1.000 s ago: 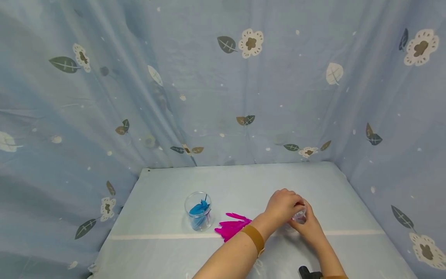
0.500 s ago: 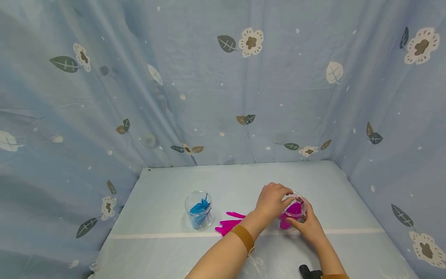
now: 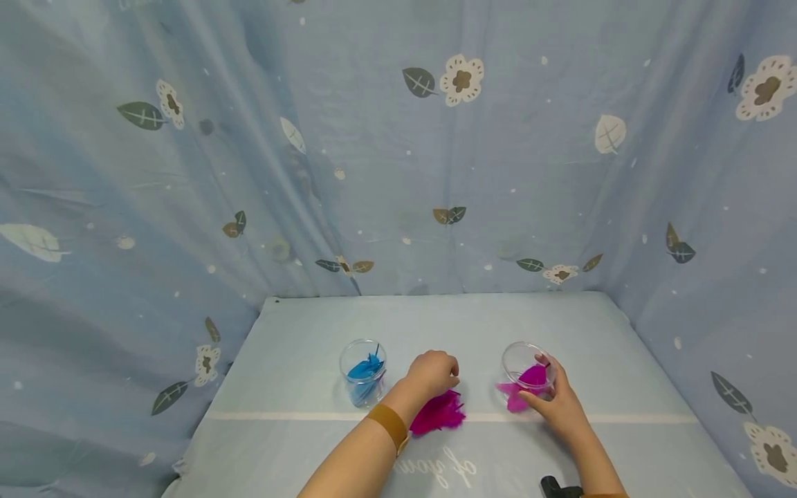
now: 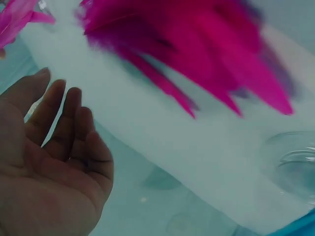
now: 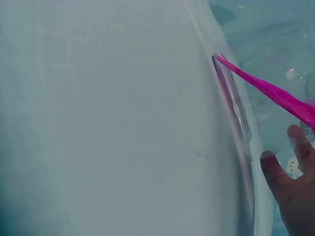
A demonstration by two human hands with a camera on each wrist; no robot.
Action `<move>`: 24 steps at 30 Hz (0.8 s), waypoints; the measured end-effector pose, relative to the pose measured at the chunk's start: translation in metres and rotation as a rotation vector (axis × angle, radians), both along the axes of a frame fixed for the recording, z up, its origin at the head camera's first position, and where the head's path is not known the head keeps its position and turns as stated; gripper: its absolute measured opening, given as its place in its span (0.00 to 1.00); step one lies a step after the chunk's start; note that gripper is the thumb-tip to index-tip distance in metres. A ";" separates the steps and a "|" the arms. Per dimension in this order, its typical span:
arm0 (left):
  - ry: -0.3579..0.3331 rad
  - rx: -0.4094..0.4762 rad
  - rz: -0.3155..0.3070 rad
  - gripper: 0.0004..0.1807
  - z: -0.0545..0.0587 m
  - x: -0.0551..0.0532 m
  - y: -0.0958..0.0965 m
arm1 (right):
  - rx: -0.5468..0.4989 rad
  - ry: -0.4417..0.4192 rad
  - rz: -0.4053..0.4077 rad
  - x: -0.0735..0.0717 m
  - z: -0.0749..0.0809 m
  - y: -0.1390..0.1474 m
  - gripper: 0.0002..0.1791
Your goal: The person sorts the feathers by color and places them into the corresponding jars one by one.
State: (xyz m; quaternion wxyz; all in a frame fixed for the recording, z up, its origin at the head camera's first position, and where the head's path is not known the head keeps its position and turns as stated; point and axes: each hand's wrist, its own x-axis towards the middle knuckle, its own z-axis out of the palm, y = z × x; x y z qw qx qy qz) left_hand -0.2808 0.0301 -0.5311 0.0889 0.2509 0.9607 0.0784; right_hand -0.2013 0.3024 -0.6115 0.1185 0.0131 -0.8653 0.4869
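My left hand hovers at the far end of a pile of magenta feathers on the table. In the left wrist view that hand has loosely bent fingers with nothing between them, apart from the feathers. My right hand holds a clear cup by its right side, thumb in front and fingers behind. Magenta feathers stand in this cup. In the right wrist view one magenta feather slants across the cup, near the thumb and fingertips of the right hand.
A second clear cup with blue feathers stands on the left of the table. The pale table cover carries a white stripe and lettering. A black object sits by the right wrist. Patterned curtains enclose the back and sides.
My left hand has left the right-hand cup and moved left to the feather pile. Magenta feathers in that cup have come into view. The right hand stays on the cup; the head view has shifted slightly.
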 end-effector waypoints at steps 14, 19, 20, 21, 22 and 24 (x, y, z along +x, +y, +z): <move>0.156 -0.271 -0.086 0.03 -0.030 0.007 -0.015 | -0.016 -0.012 0.000 0.001 -0.001 -0.002 0.55; 0.155 -0.263 -0.064 0.07 -0.038 0.005 -0.015 | -0.044 -0.025 0.004 0.000 -0.001 -0.002 0.55; 0.152 -0.257 -0.062 0.08 -0.038 0.005 -0.015 | -0.043 -0.024 0.005 0.000 -0.001 -0.001 0.55; 0.150 -0.254 -0.062 0.08 -0.039 0.005 -0.015 | -0.043 -0.025 0.004 0.000 -0.001 -0.001 0.55; 0.149 -0.252 -0.061 0.08 -0.039 0.004 -0.015 | -0.041 -0.031 0.004 0.000 0.000 -0.001 0.55; 0.144 -0.241 -0.055 0.11 -0.040 0.004 -0.015 | -0.037 -0.040 0.001 0.000 0.001 0.000 0.55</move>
